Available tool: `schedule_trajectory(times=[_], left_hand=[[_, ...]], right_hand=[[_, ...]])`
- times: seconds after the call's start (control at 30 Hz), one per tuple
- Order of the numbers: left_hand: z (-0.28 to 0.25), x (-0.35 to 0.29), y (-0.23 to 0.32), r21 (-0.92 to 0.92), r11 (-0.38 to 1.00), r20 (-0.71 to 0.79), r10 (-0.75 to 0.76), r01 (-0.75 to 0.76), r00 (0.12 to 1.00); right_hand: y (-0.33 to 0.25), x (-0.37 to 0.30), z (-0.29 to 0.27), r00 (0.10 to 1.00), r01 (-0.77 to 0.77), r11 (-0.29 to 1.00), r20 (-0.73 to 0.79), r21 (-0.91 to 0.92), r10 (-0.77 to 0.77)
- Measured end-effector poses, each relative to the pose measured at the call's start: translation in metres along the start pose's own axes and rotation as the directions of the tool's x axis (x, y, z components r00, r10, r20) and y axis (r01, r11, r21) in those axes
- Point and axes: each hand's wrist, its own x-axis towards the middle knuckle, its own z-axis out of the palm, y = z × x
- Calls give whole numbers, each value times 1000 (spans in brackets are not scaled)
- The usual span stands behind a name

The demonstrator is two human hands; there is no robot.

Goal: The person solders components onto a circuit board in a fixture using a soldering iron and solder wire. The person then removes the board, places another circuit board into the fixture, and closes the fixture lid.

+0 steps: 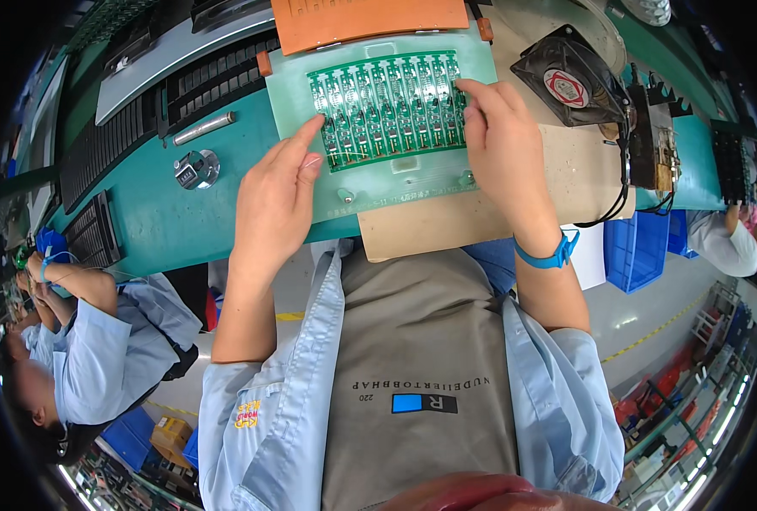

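A green circuit board panel (388,109), made up of several narrow strips with small parts on them, lies in a pale green translucent fixture plate (378,189). My left hand (278,196) reaches in from the lower left. Its index fingertip touches the panel's left edge, and the thumb stands apart from it. At the opposite side is my right hand (508,140), its index fingertip on the panel's upper right edge and its thumb beside the right edge. Neither hand appears to be wrapped around anything; the right hand's other fingers are partly hidden.
An orange panel (370,19) borders the fixture's far side. A black fan (564,78) with cables stands at right, on brown board (446,223). On the green table, a metal cylinder (204,129) and round metal object (197,169) lie left. A co-worker (97,341) sits left.
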Motion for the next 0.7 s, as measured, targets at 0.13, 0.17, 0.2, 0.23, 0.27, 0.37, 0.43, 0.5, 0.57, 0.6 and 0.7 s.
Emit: schedule_trajectory(times=[0.13, 0.17, 0.2, 0.23, 0.27, 0.37, 0.43, 0.5, 0.57, 0.6, 0.7], left_hand=[[-13, 8, -4, -136, 986, -9, -96, 94, 995], [-23, 15, 1, -166, 973, 0, -165, 163, 986], [-32, 20, -1, -157, 973, -7, -174, 170, 985], [-36, 31, -8, -221, 972, -91, -106, 84, 990], [-39, 43, -12, -275, 961, -179, -43, -8, 983], [-47, 82, 6, -472, 879, -381, -132, -70, 915], [-56, 114, 5, -370, 927, -271, -169, 60, 948], [-63, 137, 9, -236, 938, -224, -306, 253, 925], [-65, 153, 18, -240, 879, -129, -449, 411, 884], [-66, 156, 22, -239, 801, -19, -570, 550, 822], [-52, 154, 29, -430, 849, -82, -376, 307, 923]], right_hand=[[11, -6, -10, 999, -33, 989, 25, 144, 30], [13, -9, -10, 999, -46, 986, 35, 160, 40], [14, -11, -10, 998, -52, 982, 47, 183, 44], [17, -13, -9, 997, -60, 979, 56, 195, 50], [19, -14, -9, 996, -68, 976, 65, 208, 56], [18, -15, -10, 997, -36, 983, 73, 180, 23], [16, -15, -10, 997, -10, 990, 75, 143, -1], [14, -15, -9, 997, 14, 989, 76, 150, -26], [14, -15, -9, 996, 35, 993, 75, 110, -43], [13, -15, -9, 996, 45, 995, 72, 87, -51], [13, -16, -12, 997, 34, 993, 69, 110, -42]])
